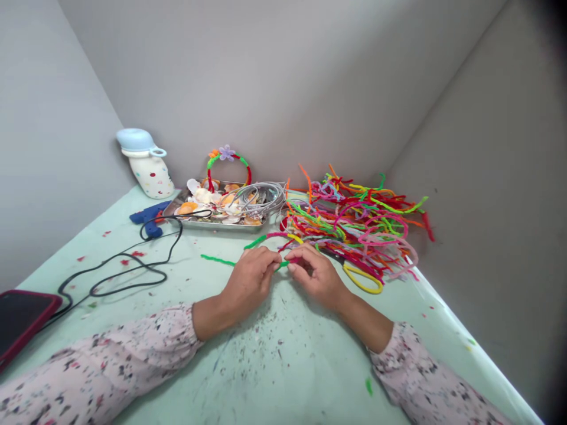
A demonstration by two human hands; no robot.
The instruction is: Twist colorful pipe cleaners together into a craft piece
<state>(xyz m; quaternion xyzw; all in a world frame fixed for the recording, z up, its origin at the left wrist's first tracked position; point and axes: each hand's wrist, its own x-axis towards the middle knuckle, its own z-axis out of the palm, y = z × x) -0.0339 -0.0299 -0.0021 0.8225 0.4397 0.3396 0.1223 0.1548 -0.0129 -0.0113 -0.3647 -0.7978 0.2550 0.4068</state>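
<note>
My left hand (pixel 252 277) is closed in a pinch on a green pipe cleaner (pixel 217 260), whose free end sticks out to the left over the table. My right hand (pixel 319 274) pinches the same strand from the other side, thumb against forefinger. Between the fingertips a short green stretch shows, with a bit of dark pink at the right fingers; how they join is hidden. Just beyond the hands lies a wrapped strip (pixel 277 234) in green, dark pink and yellow, partly covered by my right hand.
A metal tray (pixel 212 225) holds shells and a grey wire coil (pixel 266 198); a decorated hoop (pixel 250 171) stands there. Right are piled pipe cleaners (pixel 349 218) and yellow-handled scissors (pixel 363 286). Left are a blue glue gun (pixel 153 219), black cord (pixel 128 287), bottle (pixel 150 171) and phone (pixel 24 319).
</note>
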